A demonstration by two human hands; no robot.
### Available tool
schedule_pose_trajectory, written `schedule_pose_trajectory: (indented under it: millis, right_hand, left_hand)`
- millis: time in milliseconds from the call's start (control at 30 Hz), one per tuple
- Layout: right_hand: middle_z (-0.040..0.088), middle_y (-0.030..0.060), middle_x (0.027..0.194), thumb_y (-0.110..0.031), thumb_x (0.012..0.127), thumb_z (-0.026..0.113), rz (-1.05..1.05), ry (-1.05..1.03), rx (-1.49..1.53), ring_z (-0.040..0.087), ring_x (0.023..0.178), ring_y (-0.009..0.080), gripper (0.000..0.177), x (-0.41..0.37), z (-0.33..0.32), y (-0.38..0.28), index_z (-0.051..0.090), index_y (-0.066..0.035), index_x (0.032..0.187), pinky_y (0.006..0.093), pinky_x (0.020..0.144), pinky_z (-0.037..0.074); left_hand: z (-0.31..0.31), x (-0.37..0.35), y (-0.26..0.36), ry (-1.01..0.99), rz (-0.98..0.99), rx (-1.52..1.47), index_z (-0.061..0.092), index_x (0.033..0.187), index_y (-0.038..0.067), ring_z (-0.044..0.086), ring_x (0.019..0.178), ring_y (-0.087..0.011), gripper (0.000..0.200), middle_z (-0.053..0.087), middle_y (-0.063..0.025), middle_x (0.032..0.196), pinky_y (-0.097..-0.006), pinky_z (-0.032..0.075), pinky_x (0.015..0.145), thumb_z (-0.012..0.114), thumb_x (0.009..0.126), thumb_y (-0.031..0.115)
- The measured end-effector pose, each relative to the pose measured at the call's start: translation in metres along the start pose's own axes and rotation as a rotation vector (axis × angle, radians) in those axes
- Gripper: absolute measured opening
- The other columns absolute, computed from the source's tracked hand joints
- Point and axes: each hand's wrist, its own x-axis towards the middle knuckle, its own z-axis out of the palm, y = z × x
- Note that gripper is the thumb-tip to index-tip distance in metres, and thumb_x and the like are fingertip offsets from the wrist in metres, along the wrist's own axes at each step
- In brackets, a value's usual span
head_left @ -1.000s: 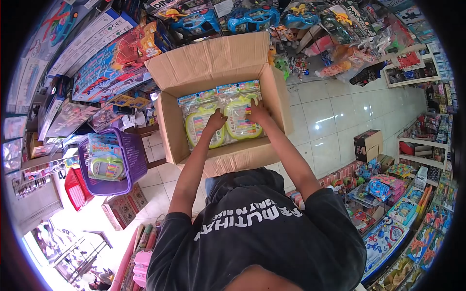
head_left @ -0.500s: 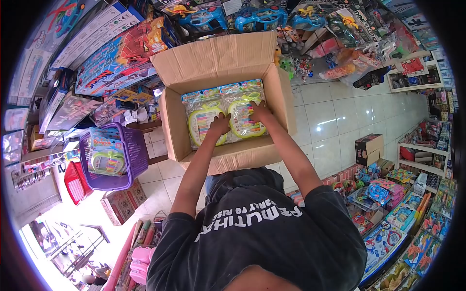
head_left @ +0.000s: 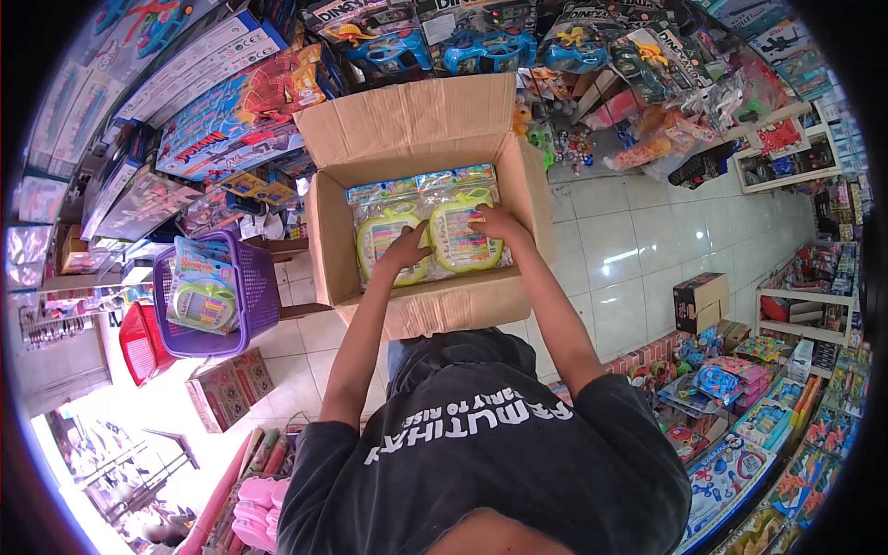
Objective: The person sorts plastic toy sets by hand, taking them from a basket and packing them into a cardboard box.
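Inside an open cardboard box (head_left: 421,111) lie two clear plastic packs side by side, each with a lime-green apple-shaped board and a row of coloured pens. My left hand (head_left: 404,250) rests on the lower right part of the left pack (head_left: 368,242), fingers apart and the thumb toward the other pack. My right hand (head_left: 499,225) lies on the right side of the right pack (head_left: 453,250), its fingers stretched over the board. Both hands touch the packs from above without gripping them. What lies beneath the packs is hidden.
At left, a purple basket (head_left: 259,296) holds similar packs, with a red basket (head_left: 143,342) beside it. Stacked toy boxes (head_left: 222,120) stand at upper left. Bagged dinosaur toys (head_left: 486,46) line the far side. A small carton (head_left: 700,302) sits on the tiled floor at right.
My left hand has shifted slightly left, and its fingers are more spread. The right hand stays on the right pack. The view has moved a little.
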Motion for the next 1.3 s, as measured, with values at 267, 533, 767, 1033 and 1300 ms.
schedule_pose_trajectory:
  millis: [267,533,767,1033,1300]
  right_hand:
    - [0.058,0.0043,0.098,-0.028,0.091,0.048,-0.412,-0.338,1.111,0.056,0.087,0.0115,0.031,-0.181,-0.022,-0.035,0.052,-0.004,0.112,0.0265,0.077,0.045]
    - [0.060,0.0030,0.094,-0.033,0.088,0.051,-0.089,-0.706,0.771,0.057,0.082,0.0120,0.031,-0.189,0.089,0.024,0.055,-0.008,0.105,0.0287,0.073,0.047]
    - [0.061,0.0056,0.091,-0.036,0.081,0.056,0.465,-0.451,0.606,0.058,0.072,0.0168,0.033,-0.167,0.221,0.088,0.056,-0.009,0.100,0.0348,0.064,0.048]
    - [0.059,0.0026,0.086,-0.035,0.081,0.058,0.348,-0.202,0.818,0.056,0.073,0.0144,0.029,-0.146,0.285,-0.032,0.053,-0.012,0.097,0.0329,0.062,0.047]
    - [0.061,0.0012,0.090,-0.032,0.083,0.058,-0.163,-0.322,0.634,0.056,0.077,0.0102,0.028,-0.137,0.341,-0.208,0.056,-0.010,0.100,0.0252,0.061,0.044]
  left_hand:
    - [-0.006,-0.192,0.035,0.002,0.120,-1.153,0.056,0.110,0.003,0.055,0.082,-0.0119,0.031,0.057,-0.0031,0.089,-0.0251,0.046,0.074,0.051,0.090,0.026]
    - [0.166,-0.238,-0.095,0.251,-0.294,-0.614,0.060,0.103,0.005,0.061,0.082,-0.0207,0.029,0.064,-0.0129,0.088,-0.0311,0.047,0.073,0.057,0.084,0.027]
    - [0.236,-0.249,-0.197,0.301,-0.505,-0.775,0.062,0.099,0.005,0.061,0.071,-0.0201,0.029,0.064,-0.0118,0.083,-0.0316,0.048,0.066,0.059,0.080,0.026]
    - [0.228,-0.330,-0.259,0.242,-0.441,-0.915,0.061,0.101,0.010,0.054,0.065,-0.0120,0.030,0.059,-0.0027,0.079,-0.0257,0.042,0.051,0.055,0.083,0.032]
    - [0.195,-0.419,-0.317,0.421,-0.501,-0.848,0.060,0.103,0.008,0.056,0.069,-0.0132,0.029,0.061,-0.0039,0.082,-0.0264,0.044,0.056,0.055,0.081,0.027]
